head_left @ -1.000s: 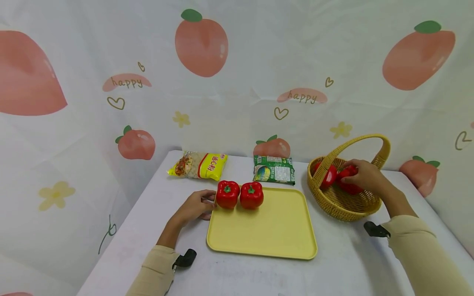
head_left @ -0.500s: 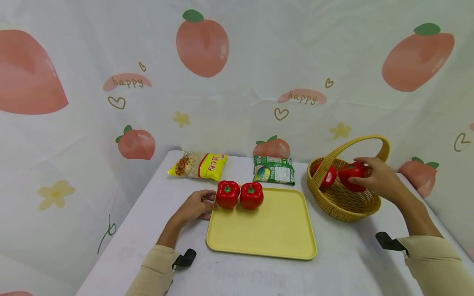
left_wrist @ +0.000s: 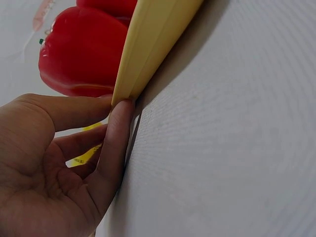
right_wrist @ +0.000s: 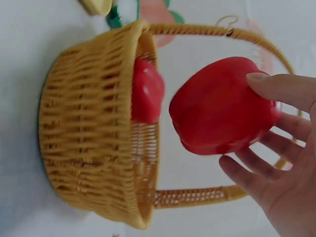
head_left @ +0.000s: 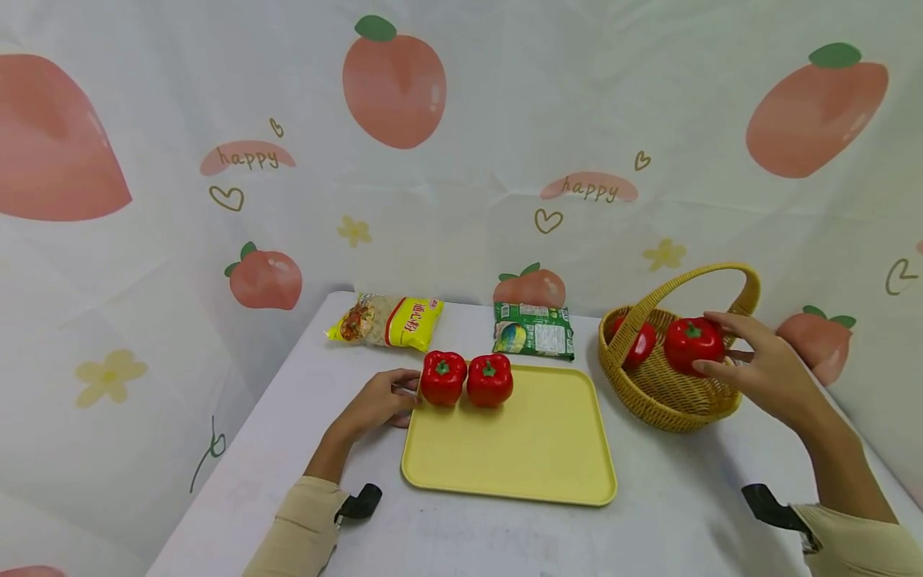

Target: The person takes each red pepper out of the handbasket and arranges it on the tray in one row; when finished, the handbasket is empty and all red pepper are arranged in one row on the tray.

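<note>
A: Surface, room?
B: Flat white tabletop (head_left: 490,537), white cloth backdrop (head_left: 476,104) printed with peaches
A: Hands?
B: Right hand (head_left: 770,367) clamped on a glossy red bell pepper (head_left: 692,344), above the round yellow woven basket (head_left: 649,406); left hand (head_left: 375,401) pinches the edge of the rectangular yellow tray (head_left: 519,457)
A: Around, in the way?
B: 2 shiny red peppers (head_left: 490,383) on tray, 1 rounded red item (head_left: 640,346) in basket, yellow-and-clear plastic bag (head_left: 389,323) and green plastic packet (head_left: 535,332) behind, arched wicker handle (head_left: 634,324) near the held pepper
</note>
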A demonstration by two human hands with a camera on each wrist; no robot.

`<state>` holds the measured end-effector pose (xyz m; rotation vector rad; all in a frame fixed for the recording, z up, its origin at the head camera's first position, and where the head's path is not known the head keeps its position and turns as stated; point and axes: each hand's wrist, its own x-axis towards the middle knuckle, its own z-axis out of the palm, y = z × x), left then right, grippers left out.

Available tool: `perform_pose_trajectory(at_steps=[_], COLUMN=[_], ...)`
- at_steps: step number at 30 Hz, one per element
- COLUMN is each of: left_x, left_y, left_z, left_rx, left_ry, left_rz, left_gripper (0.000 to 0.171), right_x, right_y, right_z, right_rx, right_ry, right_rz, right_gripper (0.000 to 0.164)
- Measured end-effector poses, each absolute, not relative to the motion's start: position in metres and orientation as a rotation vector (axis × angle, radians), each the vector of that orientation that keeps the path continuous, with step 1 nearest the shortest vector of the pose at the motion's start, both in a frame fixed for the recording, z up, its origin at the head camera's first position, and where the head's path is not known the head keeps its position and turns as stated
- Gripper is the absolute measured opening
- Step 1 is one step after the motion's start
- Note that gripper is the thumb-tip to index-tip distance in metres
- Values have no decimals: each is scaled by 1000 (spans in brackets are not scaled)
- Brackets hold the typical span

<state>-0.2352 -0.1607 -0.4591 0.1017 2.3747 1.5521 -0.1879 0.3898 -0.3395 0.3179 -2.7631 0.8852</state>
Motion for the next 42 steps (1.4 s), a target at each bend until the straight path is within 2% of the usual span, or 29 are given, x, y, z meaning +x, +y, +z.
perform_pose_trajectory(at_steps=[10, 15, 25, 34, 42], left_x=[-235, -235, -236, -237, -236], left_y=[-162, -162, -161, -160, -161], left_z=[-460, -460, -461, -460, -461], left_rx=[120, 109, 92, 84, 86], left_ry=[2369, 2350, 2349, 2343, 2332], left_rz=[1562, 1582, 1593, 1594, 1604], left_gripper=[53, 53, 52, 52, 52], right_x=[-169, -166, -174, -185, -192], right_y=[359, 334, 292, 267, 254], right_z=[-341, -343, -357, -368, -383], right_rx=[382, 504, 645, 632, 618], right_ry=[-2696, -2624, -2588, -2659, -2683], right_rz=[1032, 1097, 1119, 1138, 1333], right_gripper=[81, 80, 75, 75, 74])
